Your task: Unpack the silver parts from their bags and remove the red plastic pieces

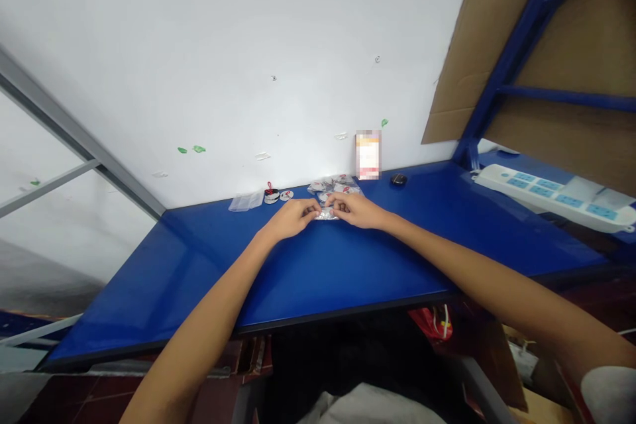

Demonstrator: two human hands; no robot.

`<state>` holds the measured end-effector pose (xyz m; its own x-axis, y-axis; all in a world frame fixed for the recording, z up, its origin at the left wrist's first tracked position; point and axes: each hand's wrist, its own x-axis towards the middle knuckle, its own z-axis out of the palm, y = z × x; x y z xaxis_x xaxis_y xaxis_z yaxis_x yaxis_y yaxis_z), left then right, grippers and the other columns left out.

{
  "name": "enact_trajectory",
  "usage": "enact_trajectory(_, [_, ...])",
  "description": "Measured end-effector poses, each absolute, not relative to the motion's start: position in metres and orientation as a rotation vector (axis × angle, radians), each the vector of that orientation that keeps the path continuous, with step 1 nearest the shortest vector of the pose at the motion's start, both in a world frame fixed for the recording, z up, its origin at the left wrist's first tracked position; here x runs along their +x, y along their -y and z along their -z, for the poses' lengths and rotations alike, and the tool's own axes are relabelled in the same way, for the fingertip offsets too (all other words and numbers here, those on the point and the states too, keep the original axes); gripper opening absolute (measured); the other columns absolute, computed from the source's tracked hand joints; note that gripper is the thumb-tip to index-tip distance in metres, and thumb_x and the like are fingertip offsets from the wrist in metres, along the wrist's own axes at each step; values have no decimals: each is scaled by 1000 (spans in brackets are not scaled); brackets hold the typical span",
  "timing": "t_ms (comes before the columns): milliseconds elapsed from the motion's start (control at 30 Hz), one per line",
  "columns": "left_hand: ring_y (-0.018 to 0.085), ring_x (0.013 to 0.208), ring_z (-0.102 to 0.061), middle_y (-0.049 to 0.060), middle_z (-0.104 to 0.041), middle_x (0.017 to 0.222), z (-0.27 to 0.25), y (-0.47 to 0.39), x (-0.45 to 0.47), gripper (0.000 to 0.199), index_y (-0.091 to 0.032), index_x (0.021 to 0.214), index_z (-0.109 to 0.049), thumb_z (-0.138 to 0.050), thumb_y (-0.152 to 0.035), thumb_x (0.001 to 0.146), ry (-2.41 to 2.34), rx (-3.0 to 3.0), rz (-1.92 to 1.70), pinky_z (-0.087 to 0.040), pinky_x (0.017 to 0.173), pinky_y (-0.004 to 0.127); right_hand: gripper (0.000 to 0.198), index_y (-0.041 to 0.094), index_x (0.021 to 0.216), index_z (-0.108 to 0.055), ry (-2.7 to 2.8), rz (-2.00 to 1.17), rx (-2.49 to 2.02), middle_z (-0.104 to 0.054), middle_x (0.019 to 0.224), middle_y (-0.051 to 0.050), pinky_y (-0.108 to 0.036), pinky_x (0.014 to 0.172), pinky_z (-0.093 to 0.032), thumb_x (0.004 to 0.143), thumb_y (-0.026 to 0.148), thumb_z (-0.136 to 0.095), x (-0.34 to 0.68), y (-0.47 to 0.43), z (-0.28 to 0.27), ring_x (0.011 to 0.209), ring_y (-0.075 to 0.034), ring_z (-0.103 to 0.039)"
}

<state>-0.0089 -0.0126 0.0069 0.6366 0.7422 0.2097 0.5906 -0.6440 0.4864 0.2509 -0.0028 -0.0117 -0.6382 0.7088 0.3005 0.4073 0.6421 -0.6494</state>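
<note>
Because its plastic is clear, the crinkled, glinting bag (pixel 353 188) shows flat whitish pieces (pixel 340 179) marked with red inside. It lies on the blue table (pixel 308 271), near the white wall (pixel 298 46). At its near edge, the left hand (pixel 293 217) and right hand (pixel 358 211) each pinch the plastic, fingers curled nearly closed. Leftward lie a red-marked disc (pixel 287 195) and a translucent bag (pixel 246 201).

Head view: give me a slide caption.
Left hand and right hand close together at clear plastic on a blue table against a white wall.
</note>
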Motion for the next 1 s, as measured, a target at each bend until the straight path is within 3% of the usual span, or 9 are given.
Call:
enact_trajectory(133, [19, 81, -69, 2, -74, 92, 5, 8, -6, 16, -22, 110, -69, -58, -29, 101, -1122, 2376, -676, -52, 80, 31, 18, 19, 116, -65, 2280, -762, -919, -70, 78, 1, -27, 66, -41, 100, 25, -59, 248, 2, 15, 68, -17, -61])
enact_trajectory(267, [19, 83, -65, 6, -69, 110, 10, 9, -3, 18, -21, 116, -65, -62, -30, 100, -1219, 2445, -816, -52, 85, 34, 15, 19, 110, -68, 2314, -733, -961, -69, 75, 1, -26, 67, -41, 100, 22, -57, 247, 2, 16, 67, -16, -62])
enact_trajectory(400, [24, 100, -65, 8, -67, 113, 1, 14, -5, 17, -22, 114, -68, -58, -33, 105, -1075, 2618, -741, -51, 94, 37, 19, 19, 111, -70, 2315, -766, -974, -68, 73, 2, -26, 66, -41, 98, 20, -55, 247, 1, 17, 65, -16, -60])
enact_trajectory(500, [29, 116, -61, 11, -68, 121, -5, 15, -8, 24, -24, 120, -71, -65, -40, 103, -1003, 2741, -595, -49, 104, 42, 22, 18, 111, -71, 2300, -799, -1006, -68, 75, 2, -26, 66, -41, 96, 18, -54, 248, 0, 15, 64, -16, -60])
enact_trajectory(667, [29, 119, -61, 11, -70, 123, -2, 10, -10, 25, -25, 125, -72, -61, -36, 105, -990, 2742, -585, -49, 105, 42, 29, 19, 112, -71, 2298, -956, -964, -66, 74, 2, -26, 68, -43, 91, 14, -52, 251, -1, 8, 68, -16, -60])
enact_trajectory(867, [24, 107, -69, 10, -74, 121, 1, 5, -14, 32, -24, 118, -78, -54, -43, 109, -1068, 2545, -783, -52, 100, 37, 28, 19, 110, -70, 2189, -985, -1012, -72, 77, 0, -28, 71, -46, 107, 37, -48, 253, 1, 1, 64, -15, -61])
enact_trajectory(1000, [23, 86, -73, 7, -79, 96, 11, -7, -17, 32, -20, 109, -79, -60, -45, 104, -1309, 2226, -891, -56, 85, 34, 28, 20, 123, -70, 2180, -772, -1073, -76, 84, -1, -28, 72, -45, 107, 36, -53, 253, 1, 2, 70, -16, -65])
